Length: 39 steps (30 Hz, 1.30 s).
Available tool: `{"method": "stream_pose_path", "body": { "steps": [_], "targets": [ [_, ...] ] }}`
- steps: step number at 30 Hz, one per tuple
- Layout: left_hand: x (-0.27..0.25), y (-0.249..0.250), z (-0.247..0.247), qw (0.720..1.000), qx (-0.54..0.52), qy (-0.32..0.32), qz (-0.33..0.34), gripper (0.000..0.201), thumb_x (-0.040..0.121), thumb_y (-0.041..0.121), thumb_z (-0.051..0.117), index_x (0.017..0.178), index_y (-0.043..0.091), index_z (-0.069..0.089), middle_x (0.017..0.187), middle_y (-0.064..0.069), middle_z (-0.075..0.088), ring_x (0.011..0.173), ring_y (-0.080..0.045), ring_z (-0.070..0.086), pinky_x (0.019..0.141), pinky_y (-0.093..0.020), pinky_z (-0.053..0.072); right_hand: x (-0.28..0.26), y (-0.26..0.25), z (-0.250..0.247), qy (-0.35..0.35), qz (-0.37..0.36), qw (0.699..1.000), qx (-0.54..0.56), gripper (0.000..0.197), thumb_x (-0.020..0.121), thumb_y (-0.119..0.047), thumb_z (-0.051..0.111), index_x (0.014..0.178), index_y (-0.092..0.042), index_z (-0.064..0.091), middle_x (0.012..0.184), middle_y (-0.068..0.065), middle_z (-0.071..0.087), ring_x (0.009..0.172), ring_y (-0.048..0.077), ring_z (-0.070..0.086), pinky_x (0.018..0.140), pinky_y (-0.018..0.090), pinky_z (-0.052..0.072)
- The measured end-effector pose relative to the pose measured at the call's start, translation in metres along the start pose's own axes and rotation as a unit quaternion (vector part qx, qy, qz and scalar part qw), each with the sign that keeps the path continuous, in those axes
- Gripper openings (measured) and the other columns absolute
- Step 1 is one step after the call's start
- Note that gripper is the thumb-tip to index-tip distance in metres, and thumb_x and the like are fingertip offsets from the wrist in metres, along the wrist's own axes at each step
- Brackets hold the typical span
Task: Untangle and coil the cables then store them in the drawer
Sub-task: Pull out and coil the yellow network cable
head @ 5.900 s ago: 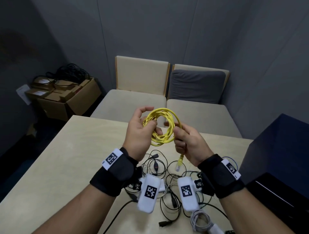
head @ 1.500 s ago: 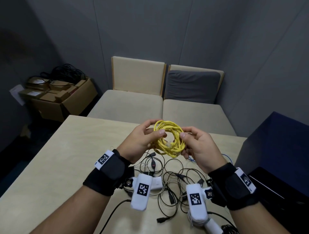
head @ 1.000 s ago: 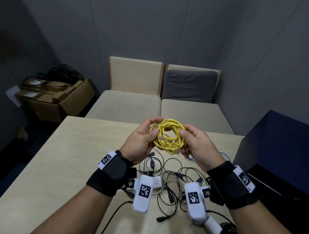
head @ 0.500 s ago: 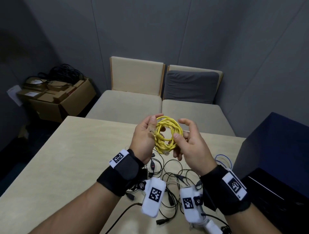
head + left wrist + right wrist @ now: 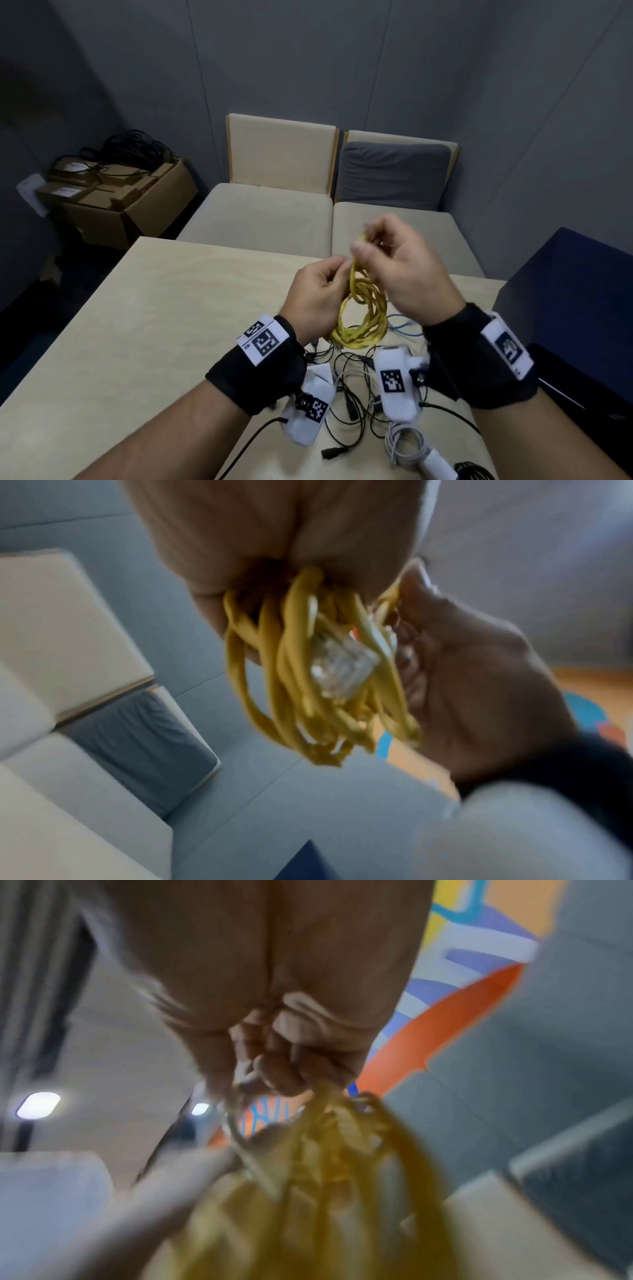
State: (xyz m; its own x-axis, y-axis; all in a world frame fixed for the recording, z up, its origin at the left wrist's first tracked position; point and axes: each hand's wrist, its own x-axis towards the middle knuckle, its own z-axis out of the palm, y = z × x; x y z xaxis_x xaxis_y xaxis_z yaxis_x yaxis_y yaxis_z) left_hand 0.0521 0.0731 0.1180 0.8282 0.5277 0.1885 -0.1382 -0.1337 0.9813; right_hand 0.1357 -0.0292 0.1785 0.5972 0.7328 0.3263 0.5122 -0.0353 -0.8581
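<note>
Tabletop point(image 5: 154, 325) mid-frame under black tangle point(image 5: 349, 387); left grip point(image 5: 315, 294) clasps yellow coil point(image 5: 363, 318), right grip point(image 5: 400, 270) pinches its end point(image 5: 360, 238); slip there, coil may unravel

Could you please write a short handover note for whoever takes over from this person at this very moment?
Left hand: grips the upper part of the yellow cable coil, held above the table.
Right hand: pinches the cable's end above the coil.
Done: yellow cable wound into loops; end not yet secured.
Left: secure the end and store the coil; untangle and coil the black cables and blue cable; store the grey cable bundle. I cannot make out the drawer.
</note>
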Motion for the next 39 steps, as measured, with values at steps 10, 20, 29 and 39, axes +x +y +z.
{"method": "stream_pose_path", "body": {
  "steps": [10,20,29,39],
  "targets": [
    [-0.005,0.01,-0.026,0.985,-0.098,-0.127,-0.066,0.024,0.072,0.012,0.073,0.096,0.013,0.07,0.083,-0.008,0.065,0.064,-0.024,0.056,0.059,-0.034,0.054,0.01,0.025,-0.036,0.171,0.152,0.917,0.325,0.018,0.097,-0.001,0.048,0.082,-0.01,0.044,0.052,-0.002,0.054,0.046,0.009,0.053,0.042,0.022,0.047],
    [0.002,0.024,-0.027,0.918,-0.373,-0.089,-0.105,0.032,0.071,-0.006,0.049,0.102,0.001,0.056,0.058,-0.007,0.049,0.044,-0.013,0.048,0.043,-0.023,0.047,-0.011,0.06,-0.03,0.011,0.121,0.933,0.338,0.033,0.054,-0.044,0.089,0.07,-0.024,0.068,0.066,0.004,0.064,0.057,0.015,0.059,0.057,0.029,0.054],
    [0.004,0.014,-0.01,0.984,-0.175,-0.002,-0.026,0.023,0.086,-0.006,0.057,0.101,0.011,0.058,0.087,-0.008,0.064,0.072,-0.021,0.065,0.057,-0.033,0.059,-0.012,0.046,0.008,-0.035,0.201,0.908,0.365,0.034,0.077,0.017,0.06,0.11,0.011,0.057,0.092,0.02,0.068,0.068,0.024,0.069,0.054,0.029,0.056],
    [0.003,0.013,-0.007,1.0,0.001,0.024,0.0,0.026,0.081,0.011,0.053,0.105,0.023,0.056,0.079,0.003,0.062,0.059,-0.013,0.062,0.057,-0.032,0.054,-0.013,0.037,0.005,0.002,0.206,0.923,0.325,0.014,0.09,-0.004,0.052,0.088,-0.008,0.065,0.07,0.009,0.067,0.057,0.018,0.06,0.051,0.025,0.05]
  ]
}}
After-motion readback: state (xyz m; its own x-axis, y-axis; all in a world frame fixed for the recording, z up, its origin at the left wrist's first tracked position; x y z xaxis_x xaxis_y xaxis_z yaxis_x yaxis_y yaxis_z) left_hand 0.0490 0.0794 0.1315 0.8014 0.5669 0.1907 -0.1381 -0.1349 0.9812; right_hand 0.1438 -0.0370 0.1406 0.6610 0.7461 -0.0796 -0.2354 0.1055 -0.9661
